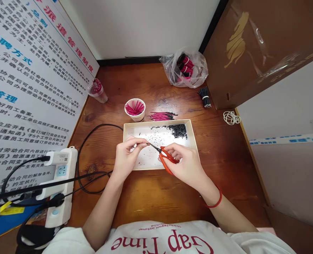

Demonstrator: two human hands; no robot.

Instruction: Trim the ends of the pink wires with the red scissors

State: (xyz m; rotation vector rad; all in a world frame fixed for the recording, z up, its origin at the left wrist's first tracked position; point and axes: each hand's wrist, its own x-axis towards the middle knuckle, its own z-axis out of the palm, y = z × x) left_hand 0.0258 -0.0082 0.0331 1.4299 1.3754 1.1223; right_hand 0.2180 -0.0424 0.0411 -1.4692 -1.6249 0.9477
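Red-handled pliers (168, 158), clamped in the right hand (184, 162), point at the left hand (128, 155), thumb and forefinger pinched, any contents too small to tell, above a box (149, 168), with a cup (139, 119) beyond.

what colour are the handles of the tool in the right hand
The tool handles are orange-red, seen best in the head view.

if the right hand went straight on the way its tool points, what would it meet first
Most likely the left hand, at its pinched fingertips: the red-handled tool in the right hand points at them and its tips look close, though one view leaves depth unclear.
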